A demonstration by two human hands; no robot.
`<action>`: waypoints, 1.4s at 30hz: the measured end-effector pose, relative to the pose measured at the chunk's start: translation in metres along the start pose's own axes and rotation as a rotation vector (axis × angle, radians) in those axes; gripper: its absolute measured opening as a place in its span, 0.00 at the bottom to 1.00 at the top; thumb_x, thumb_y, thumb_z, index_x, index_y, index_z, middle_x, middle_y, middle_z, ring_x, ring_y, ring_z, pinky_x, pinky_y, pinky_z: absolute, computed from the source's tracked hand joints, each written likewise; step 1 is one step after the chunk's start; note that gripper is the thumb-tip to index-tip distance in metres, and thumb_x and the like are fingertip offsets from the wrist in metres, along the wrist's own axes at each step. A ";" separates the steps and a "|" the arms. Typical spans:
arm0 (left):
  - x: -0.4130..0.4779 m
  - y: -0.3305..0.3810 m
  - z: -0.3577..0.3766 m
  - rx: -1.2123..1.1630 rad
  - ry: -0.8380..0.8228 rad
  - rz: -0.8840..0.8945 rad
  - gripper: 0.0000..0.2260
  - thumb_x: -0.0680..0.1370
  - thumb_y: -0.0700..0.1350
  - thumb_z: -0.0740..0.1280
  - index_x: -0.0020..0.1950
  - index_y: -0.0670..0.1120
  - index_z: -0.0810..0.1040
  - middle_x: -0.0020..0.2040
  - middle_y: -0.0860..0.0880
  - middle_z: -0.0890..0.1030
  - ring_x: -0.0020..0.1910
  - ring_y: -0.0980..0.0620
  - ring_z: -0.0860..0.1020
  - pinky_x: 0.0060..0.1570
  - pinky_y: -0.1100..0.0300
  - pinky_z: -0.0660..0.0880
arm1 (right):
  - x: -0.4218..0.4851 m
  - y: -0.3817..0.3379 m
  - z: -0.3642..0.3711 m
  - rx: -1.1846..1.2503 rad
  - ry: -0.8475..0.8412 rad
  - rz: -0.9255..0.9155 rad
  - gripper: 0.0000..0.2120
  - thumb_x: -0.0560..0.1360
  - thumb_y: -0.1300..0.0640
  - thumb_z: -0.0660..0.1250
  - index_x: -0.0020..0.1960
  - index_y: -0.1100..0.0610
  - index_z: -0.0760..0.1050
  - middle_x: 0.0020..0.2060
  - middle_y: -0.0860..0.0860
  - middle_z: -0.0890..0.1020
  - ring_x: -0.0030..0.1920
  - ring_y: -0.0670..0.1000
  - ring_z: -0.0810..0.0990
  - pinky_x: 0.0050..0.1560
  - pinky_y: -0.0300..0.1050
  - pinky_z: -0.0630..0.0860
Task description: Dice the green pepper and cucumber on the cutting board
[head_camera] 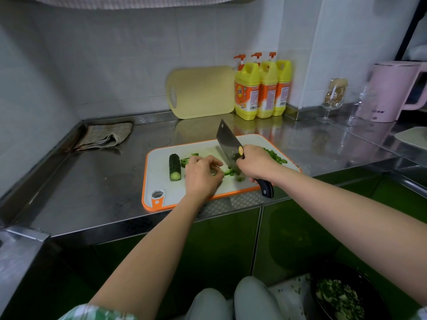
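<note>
A white cutting board (161,181) with an orange rim lies on the steel counter. A dark cucumber piece (174,166) lies on its left part. My left hand (201,175) holds down green pepper strips (228,173) with curled fingers, and more strips (188,160) show behind it. My right hand (255,163) grips the black handle of a cleaver (227,142), whose blade comes down on the strips just right of my left fingers. Diced pepper (276,157) is piled at the board's far right.
A yellow board (201,92) leans on the wall beside three yellow detergent bottles (261,88). A folded cloth (104,136) lies at the back left. Glasses (332,98) and a pink kettle (392,91) stand right. A black bin (342,294) with scraps sits on the floor.
</note>
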State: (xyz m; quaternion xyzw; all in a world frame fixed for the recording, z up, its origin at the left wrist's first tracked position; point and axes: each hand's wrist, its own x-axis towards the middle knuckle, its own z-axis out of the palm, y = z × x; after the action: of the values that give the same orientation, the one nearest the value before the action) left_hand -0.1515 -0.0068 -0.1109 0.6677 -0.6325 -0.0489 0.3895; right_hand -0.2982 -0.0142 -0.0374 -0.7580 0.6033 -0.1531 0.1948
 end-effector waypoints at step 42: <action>-0.005 0.010 -0.006 0.218 -0.023 0.001 0.08 0.75 0.51 0.68 0.50 0.53 0.85 0.47 0.48 0.80 0.56 0.45 0.68 0.46 0.57 0.59 | -0.010 -0.005 -0.012 -0.007 -0.115 0.006 0.05 0.77 0.65 0.55 0.46 0.63 0.69 0.29 0.59 0.76 0.27 0.56 0.76 0.24 0.37 0.69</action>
State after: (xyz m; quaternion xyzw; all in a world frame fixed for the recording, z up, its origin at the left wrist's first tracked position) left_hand -0.1574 0.0010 -0.1028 0.7051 -0.6389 0.0125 0.3073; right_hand -0.3020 -0.0045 -0.0249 -0.7645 0.5939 -0.1067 0.2269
